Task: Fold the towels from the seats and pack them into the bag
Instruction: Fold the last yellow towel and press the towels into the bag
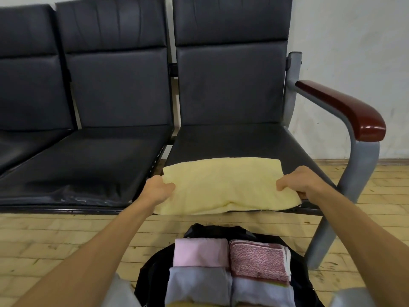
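Note:
A pale yellow towel [223, 185] lies folded on the front of the right-hand black seat [239, 142]. My left hand [158, 189] pinches its left edge. At the opposite edge my right hand [298, 181] grips the towel, fingers curled over the cloth. Below, on the floor, stands an open black bag [152, 271] holding folded towels: a pink one [200, 252], a red patterned one [257, 261] and two grey-lilac ones [198, 284] in front.
Two more black seats [93, 165] stretch to the left. A grey metal frame with a dark red armrest [345, 107] bounds the right seat. The floor is light wood planks [55, 240]; a white wall stands behind.

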Available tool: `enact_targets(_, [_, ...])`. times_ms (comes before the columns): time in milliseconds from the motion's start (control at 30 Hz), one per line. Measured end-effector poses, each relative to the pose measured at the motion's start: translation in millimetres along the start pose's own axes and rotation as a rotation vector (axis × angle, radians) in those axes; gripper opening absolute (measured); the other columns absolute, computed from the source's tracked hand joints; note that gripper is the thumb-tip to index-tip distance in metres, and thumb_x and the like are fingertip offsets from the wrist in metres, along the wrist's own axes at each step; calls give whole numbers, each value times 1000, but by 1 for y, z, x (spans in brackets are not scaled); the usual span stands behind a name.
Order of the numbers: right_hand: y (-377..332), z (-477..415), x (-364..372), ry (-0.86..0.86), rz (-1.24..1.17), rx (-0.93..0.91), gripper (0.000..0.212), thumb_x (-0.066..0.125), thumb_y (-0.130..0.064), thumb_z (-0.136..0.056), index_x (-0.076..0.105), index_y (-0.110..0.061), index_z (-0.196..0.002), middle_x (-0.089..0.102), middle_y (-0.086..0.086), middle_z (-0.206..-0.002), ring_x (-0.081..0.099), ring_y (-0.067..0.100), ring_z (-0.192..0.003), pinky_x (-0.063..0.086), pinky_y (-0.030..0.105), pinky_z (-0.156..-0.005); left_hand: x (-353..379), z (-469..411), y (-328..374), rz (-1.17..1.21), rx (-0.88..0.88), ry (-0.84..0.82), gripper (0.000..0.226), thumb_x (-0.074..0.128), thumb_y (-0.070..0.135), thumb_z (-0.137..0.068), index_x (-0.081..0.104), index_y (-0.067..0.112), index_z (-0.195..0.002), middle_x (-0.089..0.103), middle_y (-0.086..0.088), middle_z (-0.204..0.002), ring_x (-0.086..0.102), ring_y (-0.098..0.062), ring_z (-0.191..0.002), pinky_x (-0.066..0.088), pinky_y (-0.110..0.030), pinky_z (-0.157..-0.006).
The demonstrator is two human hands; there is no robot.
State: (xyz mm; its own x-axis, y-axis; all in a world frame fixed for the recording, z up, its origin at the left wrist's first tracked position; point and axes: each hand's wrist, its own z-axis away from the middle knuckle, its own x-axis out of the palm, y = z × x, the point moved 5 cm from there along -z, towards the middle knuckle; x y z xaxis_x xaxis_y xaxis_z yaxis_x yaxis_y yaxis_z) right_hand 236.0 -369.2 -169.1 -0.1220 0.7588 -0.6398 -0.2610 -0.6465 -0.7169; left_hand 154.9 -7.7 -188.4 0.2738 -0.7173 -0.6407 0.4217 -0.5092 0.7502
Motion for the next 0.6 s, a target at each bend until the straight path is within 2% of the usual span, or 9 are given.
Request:
enact_targets(67, [1, 4, -2, -27, 3, 8, 25, 73, -8, -76, 60, 0, -97, 60, 15, -96, 55, 25, -82, 44, 30, -62, -5, 5, -1, 182, -84, -11, 29, 55, 13, -86, 52, 4, -113, 58, -13, -104, 58, -26, -89, 47, -33, -63])
enact_targets(100, [1, 5, -2, -43, 19, 3, 25, 72, -8, -77, 60, 1, -96, 60, 15, -96, 55, 24, -81, 43, 30, -61, -7, 10, 0, 286, -135, -40, 31, 56, 10, -86, 49, 3, -115, 57, -13, -101, 57, -27, -87, 47, -33, -63])
enact_targets(167, [0, 7, -2, -61, 39, -13, 22, 70, -9, -77, 60, 1, -93, 57, 13, -93, 55, 25, -81, 41, 30, -62, -9, 15, -2, 508, -219, -164, 39, 61, 6, -82, 50, 2, -120, 61, -16, -108, 61, -32, -94, 54, -41, -73])
enact_targets(233, [0, 8, -2, -81, -40, -3, 30, 72, -8, -76, 59, 2, -101, 59, 11, -99, 60, 31, -94, 48, 34, -73, -11, 23, -5, 660, -290, -251, 48, 68, 7, -79, 54, 9, -125, 63, -17, -118, 63, -38, -104, 56, -51, -81])
enact_targets(300, [3, 10, 1, -136, -221, 44, 41, 77, -7, -76, 57, 0, -111, 64, 14, -109, 62, 34, -101, 53, 41, -83, -16, 28, -4, 731, -290, -251, 40, 69, 8, -82, 57, 11, -120, 65, -16, -117, 64, -36, -103, 57, -49, -78])
enact_targets(400, [9, 15, 6, -193, -416, 100, 32, 75, -14, -83, 60, -4, -109, 67, 12, -104, 61, 26, -95, 50, 35, -74, -24, 30, -1, 765, -262, -177, 27, 67, 16, -88, 61, 9, -113, 67, -15, -109, 66, -29, -94, 56, -40, -67])
enact_targets(500, [13, 17, 10, -199, -439, 110, 23, 69, -17, -89, 60, -4, -106, 68, 15, -104, 63, 26, -88, 49, 33, -66, -30, 28, 12, 737, -193, -139, 35, 67, 22, -89, 58, 9, -121, 68, -14, -111, 67, -26, -97, 56, -38, -72])
enact_targets(600, [15, 13, 9, -154, -421, 91, 29, 67, -12, -90, 59, 0, -115, 68, 17, -106, 66, 28, -90, 52, 34, -65, -28, 27, 40, 720, -129, -123, 33, 64, 21, -91, 58, 7, -121, 68, -14, -108, 67, -24, -92, 54, -34, -69])
